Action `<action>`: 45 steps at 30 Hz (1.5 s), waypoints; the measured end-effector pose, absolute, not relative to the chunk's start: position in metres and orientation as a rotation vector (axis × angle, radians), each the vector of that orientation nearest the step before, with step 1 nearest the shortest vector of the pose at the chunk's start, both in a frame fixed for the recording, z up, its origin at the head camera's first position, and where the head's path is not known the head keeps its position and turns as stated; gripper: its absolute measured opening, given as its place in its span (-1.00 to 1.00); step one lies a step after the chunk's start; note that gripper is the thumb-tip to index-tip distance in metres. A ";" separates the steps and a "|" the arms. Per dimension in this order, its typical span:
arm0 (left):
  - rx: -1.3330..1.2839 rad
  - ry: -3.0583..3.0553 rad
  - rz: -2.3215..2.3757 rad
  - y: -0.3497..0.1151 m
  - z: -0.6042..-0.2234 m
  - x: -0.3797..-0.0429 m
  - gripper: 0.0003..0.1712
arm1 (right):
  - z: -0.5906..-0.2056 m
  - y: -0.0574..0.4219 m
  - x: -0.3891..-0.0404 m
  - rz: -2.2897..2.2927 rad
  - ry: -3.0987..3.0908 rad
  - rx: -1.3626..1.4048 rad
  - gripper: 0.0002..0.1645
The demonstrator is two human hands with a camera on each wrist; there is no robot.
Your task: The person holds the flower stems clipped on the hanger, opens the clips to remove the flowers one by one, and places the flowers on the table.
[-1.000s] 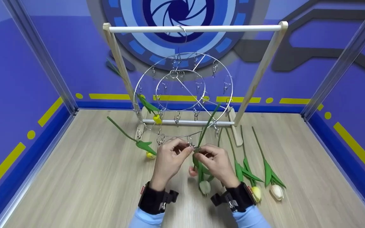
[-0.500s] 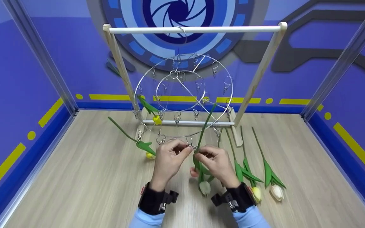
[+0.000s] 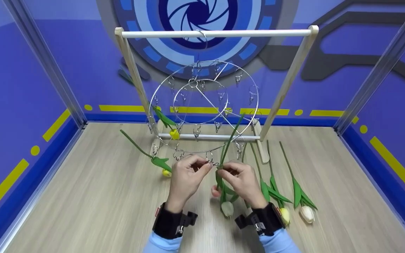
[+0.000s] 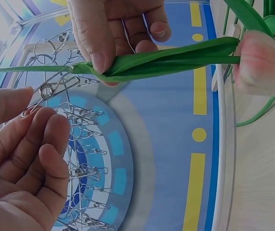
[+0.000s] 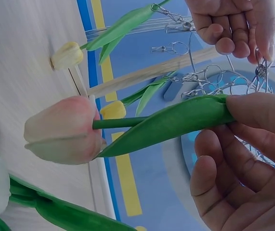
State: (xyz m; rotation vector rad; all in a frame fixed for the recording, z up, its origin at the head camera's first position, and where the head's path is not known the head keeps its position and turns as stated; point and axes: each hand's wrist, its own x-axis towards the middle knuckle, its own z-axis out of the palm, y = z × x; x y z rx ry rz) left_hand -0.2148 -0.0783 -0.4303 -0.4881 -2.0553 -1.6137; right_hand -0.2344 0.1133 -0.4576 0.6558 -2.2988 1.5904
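Note:
My left hand [image 3: 188, 179] pinches the handle ends of a metal clip [image 4: 48, 90] between thumb and index finger. That clip hangs from the front of a round wire hanger [image 3: 257, 95]. The pink tulip [image 4: 262, 65] is held in my right hand [image 3: 239, 181], thumb and fingers pinching it where leaf meets stem. Its blossom points down and its bare stem rises past the hanger's rim. In the left wrist view the clip's tips meet the stem right beside my right thumb [image 4: 98, 61].
The hanger hooks over the white bar [image 3: 258, 32] of a wooden stand [image 3: 288, 80]. A yellow tulip [image 3: 174, 134] and another yellow tulip [image 3: 166, 172] hang from clips at left. Several tulips lie on the table at right, among them a white tulip [image 3: 307, 213].
Both hands stay nearly in place. The pink tulip's stem top tips a little left, then back right, and the hanger shifts very slightly.

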 end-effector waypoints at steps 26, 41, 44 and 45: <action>-0.360 -2.092 -1.612 -0.080 -0.429 -0.216 -0.83 | -0.452 0.118 -0.232 1.603 -2.244 0.706 -0.90; -0.370 -2.246 -1.465 -0.089 -0.425 -0.215 -0.86 | -0.445 0.133 -0.236 1.720 -2.144 0.690 -0.90; -0.374 -2.270 -1.410 -0.093 -0.425 -0.215 -0.84 | -0.444 0.136 -0.236 1.739 -2.142 0.648 -0.91; -0.377 -2.277 -1.386 -0.095 -0.425 -0.214 -0.83 | -0.444 0.137 -0.236 1.750 -2.141 0.631 -0.92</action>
